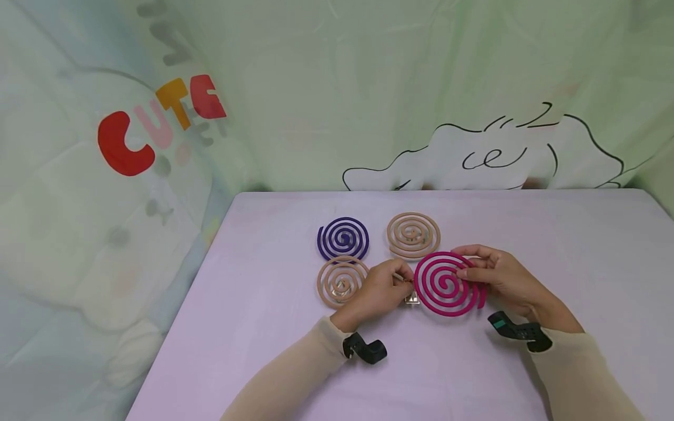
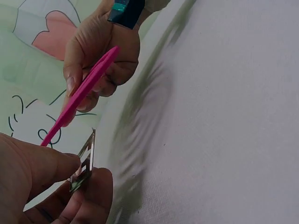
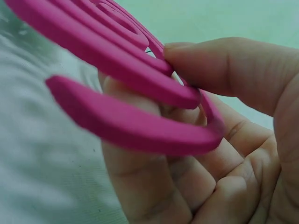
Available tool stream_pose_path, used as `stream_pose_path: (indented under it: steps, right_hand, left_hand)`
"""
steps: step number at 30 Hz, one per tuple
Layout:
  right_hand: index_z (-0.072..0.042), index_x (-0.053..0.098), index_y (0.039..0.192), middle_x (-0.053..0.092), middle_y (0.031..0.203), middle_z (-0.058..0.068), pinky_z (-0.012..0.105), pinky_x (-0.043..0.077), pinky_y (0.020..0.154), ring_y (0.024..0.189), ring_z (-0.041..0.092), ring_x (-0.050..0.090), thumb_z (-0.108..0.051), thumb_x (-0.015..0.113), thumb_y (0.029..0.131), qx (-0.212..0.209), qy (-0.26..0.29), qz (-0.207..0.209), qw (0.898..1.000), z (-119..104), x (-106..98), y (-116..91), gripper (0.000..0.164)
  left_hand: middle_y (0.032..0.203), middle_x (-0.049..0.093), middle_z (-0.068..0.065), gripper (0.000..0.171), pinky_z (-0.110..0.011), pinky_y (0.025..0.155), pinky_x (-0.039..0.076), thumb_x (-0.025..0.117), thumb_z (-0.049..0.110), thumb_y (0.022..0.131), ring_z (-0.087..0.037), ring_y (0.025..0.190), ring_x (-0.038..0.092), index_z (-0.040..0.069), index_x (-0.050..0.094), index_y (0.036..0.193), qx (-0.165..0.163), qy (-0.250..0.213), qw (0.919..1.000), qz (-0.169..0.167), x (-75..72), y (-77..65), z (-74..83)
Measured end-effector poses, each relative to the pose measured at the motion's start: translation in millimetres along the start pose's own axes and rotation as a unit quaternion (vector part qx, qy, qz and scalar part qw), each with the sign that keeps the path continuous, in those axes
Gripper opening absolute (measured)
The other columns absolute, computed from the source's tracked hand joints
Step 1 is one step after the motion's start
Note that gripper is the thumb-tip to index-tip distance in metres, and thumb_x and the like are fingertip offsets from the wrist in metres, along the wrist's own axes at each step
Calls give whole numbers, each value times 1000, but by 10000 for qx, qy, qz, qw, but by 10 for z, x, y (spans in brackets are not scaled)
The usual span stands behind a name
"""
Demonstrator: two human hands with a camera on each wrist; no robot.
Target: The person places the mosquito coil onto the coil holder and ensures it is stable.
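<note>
A bright pink mosquito coil (image 1: 446, 283) is held up above the table by my right hand (image 1: 502, 280). The thumb (image 3: 219, 65) lies on one face of the coil and the fingers stand behind it. Its outer end hangs loose from the spiral in the right wrist view. My left hand (image 1: 381, 289) pinches a small, thin metal coil stand (image 2: 84, 163) between thumb and fingers. The stand is held up beside the pink coil's left edge, and the hand partly covers it in the head view.
A dark blue coil (image 1: 343, 240) and a tan coil (image 1: 413, 235) lie toward the back of the table (image 1: 579, 245). Another tan coil (image 1: 337, 282) overlaps the blue one's front edge, beside my left wrist. Metal stands show beneath the tan coils. A printed curtain (image 1: 295, 105) hangs behind.
</note>
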State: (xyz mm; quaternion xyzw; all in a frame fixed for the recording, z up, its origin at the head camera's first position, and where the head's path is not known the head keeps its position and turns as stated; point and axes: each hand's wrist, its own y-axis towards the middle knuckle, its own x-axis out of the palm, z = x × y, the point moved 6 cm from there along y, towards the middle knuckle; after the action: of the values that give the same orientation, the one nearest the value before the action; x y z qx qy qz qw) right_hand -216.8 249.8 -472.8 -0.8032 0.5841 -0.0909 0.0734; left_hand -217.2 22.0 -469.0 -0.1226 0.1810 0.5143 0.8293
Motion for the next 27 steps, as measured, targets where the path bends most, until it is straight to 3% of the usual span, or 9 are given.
stream_pose_path:
  steps: [9,16,27]
  right_hand:
    - [-22,67,122,77,106,0,32,63,80,90,18,75,-2,66,100,-224,227,-46,9995,-32,29,4,30]
    - [-24,68,120,77,107,-2,31,63,80,94,15,74,-1,66,100,-270,333,-24,9991,-44,32,10,31]
    - [-24,65,123,77,107,-3,32,63,81,98,15,73,-6,66,101,-249,32,10,9997,-79,104,42,29]
  left_hand:
    - [78,66,4,5,-16,57,45,66,-1,95,0,63,58,3,66,98,-269,-977,9946,239,35,-62,-12]
    - [85,69,-2,7,-21,61,57,61,-6,97,-8,64,66,-3,64,104,-456,-1992,9786,225,130,-57,-88]
    - [84,62,1,10,-22,66,58,62,-10,95,-9,68,62,-11,63,105,-519,-2700,9611,267,273,-69,-105]
